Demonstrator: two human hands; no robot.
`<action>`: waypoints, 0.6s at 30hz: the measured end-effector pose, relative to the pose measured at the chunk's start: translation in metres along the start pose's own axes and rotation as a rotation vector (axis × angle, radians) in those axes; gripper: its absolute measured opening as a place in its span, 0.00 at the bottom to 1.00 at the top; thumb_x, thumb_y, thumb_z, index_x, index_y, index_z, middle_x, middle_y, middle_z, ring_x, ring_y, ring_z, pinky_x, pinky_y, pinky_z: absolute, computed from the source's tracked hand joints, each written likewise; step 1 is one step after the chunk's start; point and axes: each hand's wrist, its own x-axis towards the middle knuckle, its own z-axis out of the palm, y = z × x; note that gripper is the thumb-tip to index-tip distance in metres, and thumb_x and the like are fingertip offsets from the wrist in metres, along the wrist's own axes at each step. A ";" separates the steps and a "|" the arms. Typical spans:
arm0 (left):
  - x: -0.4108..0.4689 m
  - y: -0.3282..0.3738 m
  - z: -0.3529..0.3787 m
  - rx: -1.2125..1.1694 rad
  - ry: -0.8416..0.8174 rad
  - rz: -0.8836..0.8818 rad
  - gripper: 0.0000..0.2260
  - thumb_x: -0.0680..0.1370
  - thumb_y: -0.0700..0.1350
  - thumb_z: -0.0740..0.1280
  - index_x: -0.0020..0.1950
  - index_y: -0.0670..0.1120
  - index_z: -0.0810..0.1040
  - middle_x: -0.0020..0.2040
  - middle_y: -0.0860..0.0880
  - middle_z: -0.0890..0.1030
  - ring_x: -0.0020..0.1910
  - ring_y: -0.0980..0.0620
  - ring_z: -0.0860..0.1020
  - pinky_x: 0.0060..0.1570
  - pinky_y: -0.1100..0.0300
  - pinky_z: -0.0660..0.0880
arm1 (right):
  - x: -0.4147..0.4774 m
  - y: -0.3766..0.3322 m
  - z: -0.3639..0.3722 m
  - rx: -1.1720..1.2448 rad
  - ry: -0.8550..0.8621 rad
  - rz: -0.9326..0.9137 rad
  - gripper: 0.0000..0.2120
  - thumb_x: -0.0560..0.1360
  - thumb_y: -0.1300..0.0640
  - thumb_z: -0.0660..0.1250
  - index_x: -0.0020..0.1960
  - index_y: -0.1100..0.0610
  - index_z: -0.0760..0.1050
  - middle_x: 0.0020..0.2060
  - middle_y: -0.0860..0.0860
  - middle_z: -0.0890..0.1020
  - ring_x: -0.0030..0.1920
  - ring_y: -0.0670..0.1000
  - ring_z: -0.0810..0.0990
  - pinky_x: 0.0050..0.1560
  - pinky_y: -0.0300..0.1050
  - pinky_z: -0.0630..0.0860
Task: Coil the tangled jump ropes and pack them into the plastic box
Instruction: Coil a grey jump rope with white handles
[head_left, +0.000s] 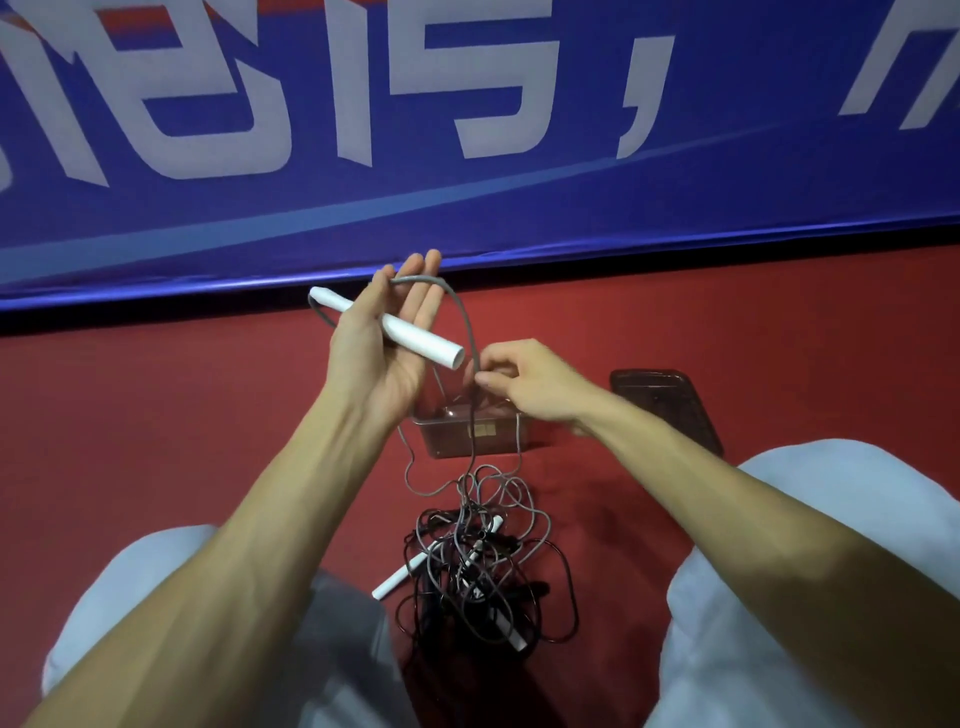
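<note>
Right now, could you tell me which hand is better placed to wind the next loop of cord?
Right. The right hand pinches the cord beside the handle and could probably lead it round; the left hand is occupied holding the handle.

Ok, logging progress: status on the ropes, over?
Left hand holds white handle; right hand pinches grey cord. Other ropes tangled on floor. Box open, lid aside.

One head-worn camera looks forward and down, close above the left hand (375, 358) and right hand (532, 382). It faces the floor (156, 415)
</note>
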 end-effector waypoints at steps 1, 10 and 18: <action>0.001 0.000 -0.001 0.020 -0.001 0.001 0.07 0.83 0.38 0.59 0.48 0.38 0.75 0.44 0.43 0.85 0.53 0.45 0.83 0.61 0.52 0.77 | 0.001 0.001 0.000 0.031 0.037 0.013 0.13 0.79 0.64 0.63 0.41 0.51 0.77 0.34 0.47 0.82 0.37 0.46 0.81 0.48 0.51 0.82; 0.010 -0.019 -0.007 0.523 0.034 0.259 0.02 0.83 0.36 0.59 0.55 0.41 0.69 0.46 0.41 0.79 0.46 0.44 0.83 0.50 0.54 0.81 | -0.003 -0.017 -0.008 0.172 0.348 -0.161 0.11 0.80 0.66 0.60 0.44 0.55 0.75 0.34 0.52 0.80 0.31 0.51 0.79 0.29 0.43 0.79; 0.008 -0.031 -0.033 1.399 -0.254 -0.102 0.09 0.78 0.33 0.64 0.44 0.46 0.79 0.40 0.46 0.81 0.34 0.54 0.79 0.40 0.58 0.76 | -0.008 -0.034 -0.036 0.530 0.534 -0.151 0.05 0.80 0.62 0.64 0.45 0.59 0.75 0.33 0.52 0.80 0.24 0.45 0.76 0.30 0.43 0.80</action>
